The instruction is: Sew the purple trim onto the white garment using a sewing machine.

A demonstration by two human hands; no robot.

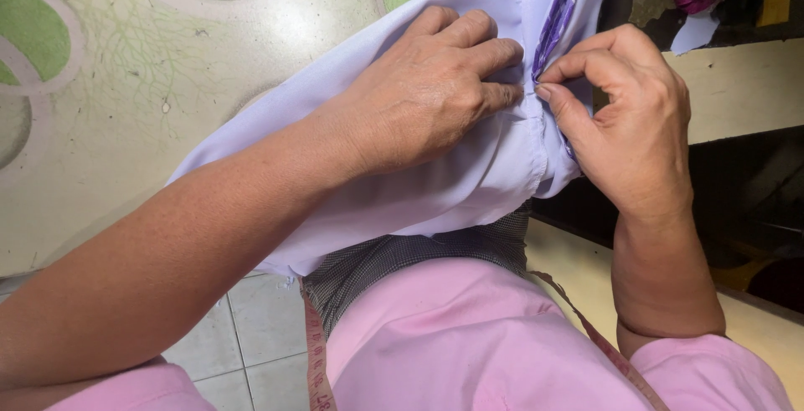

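Lilac fabric (435, 185) is lying across the table (126, 109); left hand (427, 97) is pressing it flat, fingers extended; right hand (628, 126) is pinching its purple trim (554, 21) between thumb and forefinger.

table with a pale green circle-patterned cover (126, 84), lilac fabric (419, 201) lying on it, draped over its edge

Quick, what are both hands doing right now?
Left hand: flat, fingers pressing the lilac cloth.
Right hand: thumb and finger pinching the cloth's fold.
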